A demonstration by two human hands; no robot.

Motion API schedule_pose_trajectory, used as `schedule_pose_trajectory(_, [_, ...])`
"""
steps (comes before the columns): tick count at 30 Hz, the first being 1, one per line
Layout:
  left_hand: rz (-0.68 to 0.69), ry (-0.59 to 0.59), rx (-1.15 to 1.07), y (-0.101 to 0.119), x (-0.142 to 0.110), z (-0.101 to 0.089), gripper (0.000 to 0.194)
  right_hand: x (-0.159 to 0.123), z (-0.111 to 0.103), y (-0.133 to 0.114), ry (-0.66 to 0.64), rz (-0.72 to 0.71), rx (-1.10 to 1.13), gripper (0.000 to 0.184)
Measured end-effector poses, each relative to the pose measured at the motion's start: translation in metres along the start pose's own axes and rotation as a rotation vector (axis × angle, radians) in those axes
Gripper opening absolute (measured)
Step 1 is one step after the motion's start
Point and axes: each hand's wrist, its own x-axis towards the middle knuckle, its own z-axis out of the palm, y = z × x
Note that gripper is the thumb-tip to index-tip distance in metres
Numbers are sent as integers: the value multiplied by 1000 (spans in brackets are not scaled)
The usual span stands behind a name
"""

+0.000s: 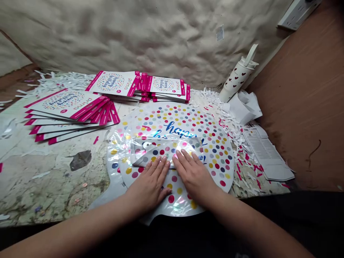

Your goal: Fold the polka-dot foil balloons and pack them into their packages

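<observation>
Foil balloon (217,161), round, flat and deflated, printed with coloured dots and blue "happy" lettering: lying directly under the fingers, on a worn work table (53,179). One folded flap (161,147) of the balloon sits just beyond the fingertips.

Left hand (149,186): flat on the balloon, fingers extended and slightly spread, released, grasping nothing.
Right hand (195,175): likewise flat and open, fingertips touching the flap's near edge, just beside the left hand.

Left of the fingers: a fanned stack of pink-edged "Happy Birthday" packets (67,107).
Ahead of the fingers: two further stacks of packets (115,83), near the table's back edge.
Right of the fingers: white paper shreds (228,123) with pink flecks, and printed paper sheets (266,154).
Ahead and to the right: a white heart-patterned bottle (236,77), lying tilted, beside crumpled white paper (243,107).
Far beyond the fingers: a lumpy cream wall (134,36).
</observation>
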Motion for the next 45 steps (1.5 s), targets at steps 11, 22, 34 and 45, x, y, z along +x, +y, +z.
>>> schedule_pose_trajectory(11, [-157,-150,-18,-3,25,-32,58,-42,-15,3,391,-206,150,58])
schedule_pose_trajectory(22, [304,-202,-196,-18,32,-30,64,-60,8,54,139,22,340,91])
schedule_pose_trajectory(34, [323,-8,-403,-19,4,-17,38,-28,-1,44,-113,-379,475,28])
schedule_pose_trajectory(45, [-1001,-407,-1210,-33,70,-47,27,25,-5,44,-90,659,791,29])
